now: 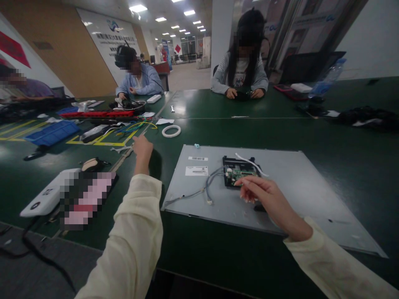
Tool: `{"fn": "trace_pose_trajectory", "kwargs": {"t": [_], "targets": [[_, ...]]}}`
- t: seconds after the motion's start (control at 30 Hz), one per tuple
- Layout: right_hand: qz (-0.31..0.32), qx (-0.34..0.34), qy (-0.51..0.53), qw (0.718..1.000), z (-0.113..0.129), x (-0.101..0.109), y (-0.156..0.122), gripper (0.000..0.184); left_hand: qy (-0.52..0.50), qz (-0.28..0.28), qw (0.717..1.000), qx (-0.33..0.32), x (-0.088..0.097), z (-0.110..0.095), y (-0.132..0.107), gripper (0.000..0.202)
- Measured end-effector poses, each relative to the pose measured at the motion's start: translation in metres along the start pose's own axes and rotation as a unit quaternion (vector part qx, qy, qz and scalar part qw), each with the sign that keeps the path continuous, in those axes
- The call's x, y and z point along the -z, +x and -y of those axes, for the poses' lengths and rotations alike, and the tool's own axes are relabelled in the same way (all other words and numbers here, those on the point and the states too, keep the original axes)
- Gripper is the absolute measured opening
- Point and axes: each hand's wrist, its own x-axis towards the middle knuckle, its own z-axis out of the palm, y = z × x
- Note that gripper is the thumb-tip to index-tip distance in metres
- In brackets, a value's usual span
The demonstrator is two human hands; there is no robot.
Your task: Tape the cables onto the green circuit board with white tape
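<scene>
A grey metal panel (pixel 280 187) lies flat on the dark green table (pixel 343 158), with a small green circuit board (pixel 238 171) in a black frame near its middle. Grey wires (pixel 202 189) run left from the board. My right hand (pixel 264 197) rests on the panel just below the board, fingers bent and close together, fingertips at the board's lower edge. My left hand (pixel 142 149) reaches out to the left of the panel with its fingers curled, near a metal strip; what is in it is hidden.
A white tape ring (pixel 171 131) lies beyond the panel. Blue trays (pixel 51 133), red parts (pixel 96 113) and coloured wires (pixel 137 125) fill the left. A white device (pixel 46 198) sits near left. Two people sit across the table; bags and a bottle (pixel 326 83) are far right.
</scene>
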Motion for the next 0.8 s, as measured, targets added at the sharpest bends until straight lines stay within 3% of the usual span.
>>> {"fn": "trace_pose_trajectory", "kwargs": {"t": [0.17, 0.23, 0.4, 0.8], "targets": [[-0.002, 0.004, -0.009, 1.000, 0.003, -0.001, -0.001, 0.035, -0.023, 0.014, 0.973, -0.230, -0.006, -0.028, -0.006, 0.045], [0.001, 0.006, -0.011, 1.000, 0.004, -0.001, -0.001, 0.034, -0.006, 0.047, 0.960, -0.277, -0.013, -0.041, -0.013, 0.046], [0.008, 0.007, -0.020, 1.000, 0.006, -0.002, -0.001, 0.037, 0.023, 0.065, 0.956, -0.285, -0.025, -0.050, -0.024, 0.043], [0.025, 0.017, -0.019, 0.999, 0.001, -0.001, 0.001, 0.035, 0.053, 0.064, 0.960, -0.267, -0.026, -0.065, -0.029, 0.043]]}}
